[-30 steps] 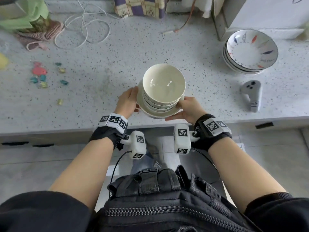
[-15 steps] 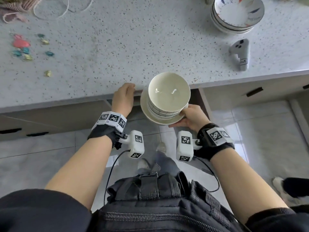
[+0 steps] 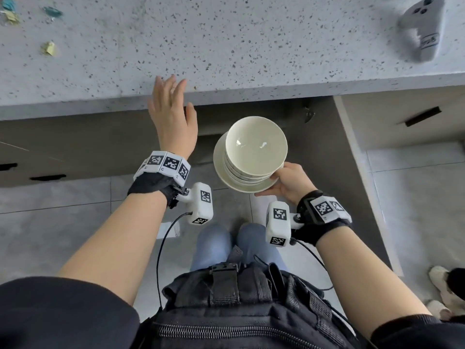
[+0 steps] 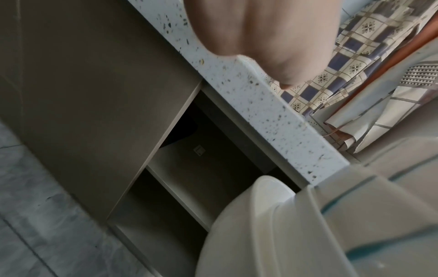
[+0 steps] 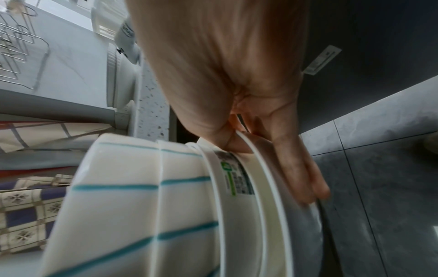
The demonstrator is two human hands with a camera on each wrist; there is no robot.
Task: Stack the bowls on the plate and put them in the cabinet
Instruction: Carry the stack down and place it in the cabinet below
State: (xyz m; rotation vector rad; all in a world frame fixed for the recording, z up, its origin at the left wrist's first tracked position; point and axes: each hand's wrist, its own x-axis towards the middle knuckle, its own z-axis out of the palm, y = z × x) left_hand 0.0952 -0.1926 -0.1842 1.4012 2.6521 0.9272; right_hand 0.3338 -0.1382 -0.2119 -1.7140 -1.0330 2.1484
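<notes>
A stack of cream bowls [image 3: 255, 147] with teal stripes [image 5: 130, 196] sits on a cream plate [image 3: 241, 188]. My right hand [image 3: 281, 177] grips the plate's right rim, thumb on top and fingers [image 5: 298, 174] underneath, holding it in front of the open cabinet [image 3: 251, 108] below the counter edge. My left hand [image 3: 180, 96] is off the plate, raised at the counter's front edge with fingers straight and spread, holding nothing. The left wrist view shows the cabinet's shelf [image 4: 189, 187] and dark inside, with the plate [image 4: 249, 224] just outside the opening.
The speckled countertop [image 3: 251, 46] overhangs the cabinet. The open cabinet door [image 3: 327, 152] stands to the right of the stack. A grey controller [image 3: 420, 28] and small coloured bits [image 3: 50, 47] lie on the counter. Closed drawers with black handles [image 3: 47, 177] are at left. Shoes [image 3: 442, 280] rest on the floor at right.
My left hand let go of the plate and moved up to the counter edge, fingers spread. The stack came down in front of the cabinet, carried by my right hand alone.
</notes>
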